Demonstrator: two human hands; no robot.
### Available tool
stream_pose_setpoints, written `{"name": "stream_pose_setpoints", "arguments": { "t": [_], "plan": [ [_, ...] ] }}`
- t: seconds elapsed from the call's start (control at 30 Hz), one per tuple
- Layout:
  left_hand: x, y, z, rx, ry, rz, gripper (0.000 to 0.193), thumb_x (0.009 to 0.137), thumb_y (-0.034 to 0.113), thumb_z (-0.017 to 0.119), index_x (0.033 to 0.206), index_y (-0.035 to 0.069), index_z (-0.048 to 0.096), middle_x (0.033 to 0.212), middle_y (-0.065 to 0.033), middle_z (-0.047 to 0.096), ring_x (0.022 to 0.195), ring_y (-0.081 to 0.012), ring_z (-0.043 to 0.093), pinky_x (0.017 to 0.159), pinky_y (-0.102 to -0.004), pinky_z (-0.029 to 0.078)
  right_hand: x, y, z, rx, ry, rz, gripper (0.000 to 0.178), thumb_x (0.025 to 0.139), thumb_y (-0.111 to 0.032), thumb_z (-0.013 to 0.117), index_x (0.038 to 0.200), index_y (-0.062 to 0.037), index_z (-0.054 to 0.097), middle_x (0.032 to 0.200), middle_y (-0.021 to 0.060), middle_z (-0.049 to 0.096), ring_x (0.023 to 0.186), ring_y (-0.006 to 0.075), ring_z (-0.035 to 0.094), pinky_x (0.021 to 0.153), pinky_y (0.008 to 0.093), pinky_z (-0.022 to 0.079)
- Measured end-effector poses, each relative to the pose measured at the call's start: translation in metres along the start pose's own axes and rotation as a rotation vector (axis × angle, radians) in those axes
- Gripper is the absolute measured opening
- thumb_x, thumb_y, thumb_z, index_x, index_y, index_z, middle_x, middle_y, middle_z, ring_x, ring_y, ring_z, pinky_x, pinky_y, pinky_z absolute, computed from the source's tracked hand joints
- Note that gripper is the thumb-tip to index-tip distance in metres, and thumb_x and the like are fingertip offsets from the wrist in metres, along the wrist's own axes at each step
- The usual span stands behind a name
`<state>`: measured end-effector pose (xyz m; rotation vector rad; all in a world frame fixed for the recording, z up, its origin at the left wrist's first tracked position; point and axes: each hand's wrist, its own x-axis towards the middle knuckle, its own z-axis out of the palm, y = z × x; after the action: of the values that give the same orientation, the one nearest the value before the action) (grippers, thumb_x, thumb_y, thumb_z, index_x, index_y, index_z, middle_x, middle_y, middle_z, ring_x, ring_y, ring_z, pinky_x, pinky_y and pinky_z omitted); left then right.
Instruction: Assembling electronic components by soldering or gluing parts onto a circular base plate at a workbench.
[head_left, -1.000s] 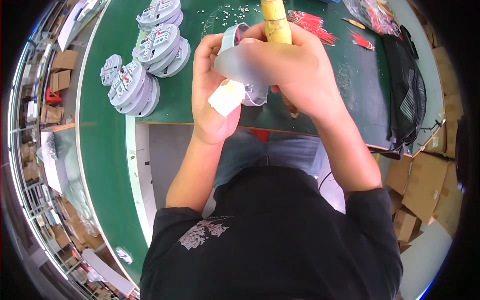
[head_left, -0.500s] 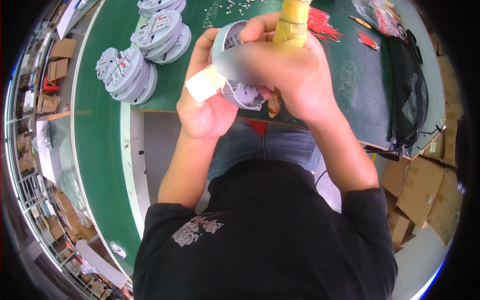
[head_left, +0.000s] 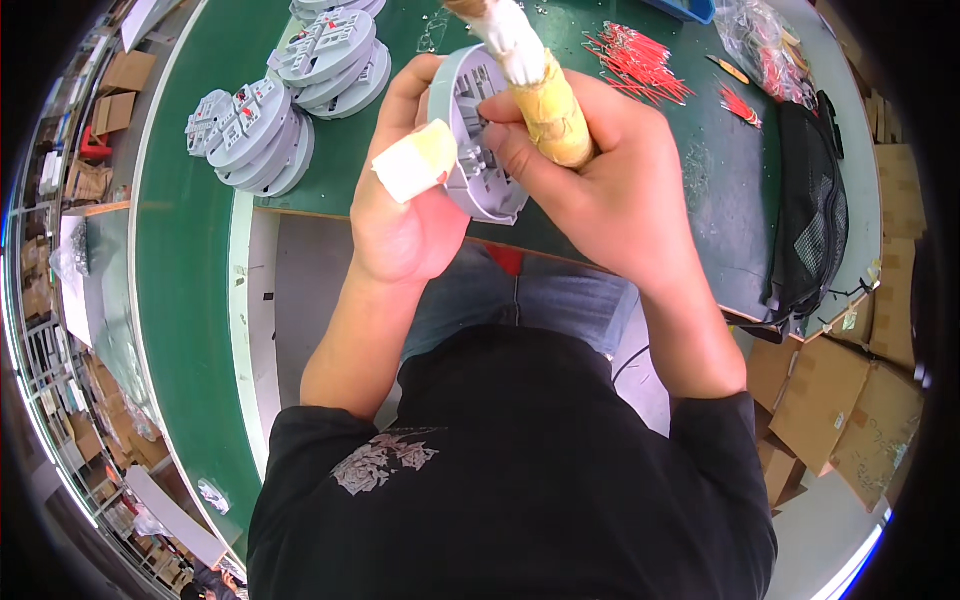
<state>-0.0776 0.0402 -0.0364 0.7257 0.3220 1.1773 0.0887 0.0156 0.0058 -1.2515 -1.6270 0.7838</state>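
Observation:
My left hand point(head_left: 405, 215) is closed around a round grey plastic housing point(head_left: 485, 195), tilted so that its open, ribbed inside faces right. Yellowish-white tape point(head_left: 415, 162) wraps the left thumb. In my right hand point(head_left: 625, 180) is a thick rod wrapped in yellow tape point(head_left: 555, 115), with a white section and a brown end pointing up and to the left. The right thumb and fingertips reach into the housing among its small metal parts. Whatever the fingertips pinch there is too small to make out.
Stacks of grey round housings point(head_left: 255, 130) stand on the green table point(head_left: 700, 210) at left. Red wires point(head_left: 640, 62), a yellow-handled tool point(head_left: 728, 68), a plastic bag point(head_left: 765, 45) and a black mesh bag point(head_left: 812, 210) lie at right. A blue tray point(head_left: 690, 8) sits at the back.
The tape-wrapped rod has swung from nearly upright to leaning up-left, and its white and brown end now shows. My right hand has turned, baring more of the housing's inside.

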Motion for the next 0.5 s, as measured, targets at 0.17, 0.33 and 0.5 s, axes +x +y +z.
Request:
{"name": "stream_pose_setpoints", "arguments": {
  "t": [0.17,0.33,0.5],
  "plan": [
    [-0.003,0.003,0.001,0.213,-0.038,0.02,0.062,0.086,0.011,0.064,0.142,0.003,0.04,0.137,-0.0118,0.049,0.123,-0.0219,0.055,0.099,-0.0371,0.05,0.008,-0.002,-0.012,0.028,-0.039,0.059,0.011,0.087,-0.002,0.075,0.097,-0.0002,0.07,0.084,0.0019,0.07,0.078,0.0069,0.063,0.071,0.024,0.053],
    [-0.005,0.003,0.005,0.488,-0.079,0.067,0.061,0.086,0.01,0.065,0.142,0.003,0.042,0.137,-0.0109,0.047,0.123,-0.0209,0.055,0.096,-0.0365,0.051,0.011,-0.005,-0.012,0.093,-0.05,0.075,0.011,0.087,-0.005,0.077,0.095,-0.0009,0.07,0.083,0.0018,0.07,0.077,0.0072,0.063,0.069,0.0236,0.052],
    [0.0,0.002,0.012,0.119,0.022,-0.004,0.056,0.091,0.019,0.062,0.141,0.004,0.042,0.132,-0.0094,0.052,0.121,-0.0204,0.056,0.096,-0.0372,0.051,0.003,0.0,0.002,-0.002,0.127,0.015,0.018,0.086,-0.011,0.08,0.098,-0.001,0.071,0.083,0.0022,0.07,0.075,0.0077,0.064,0.067,0.0248,0.053]
  ]
}}
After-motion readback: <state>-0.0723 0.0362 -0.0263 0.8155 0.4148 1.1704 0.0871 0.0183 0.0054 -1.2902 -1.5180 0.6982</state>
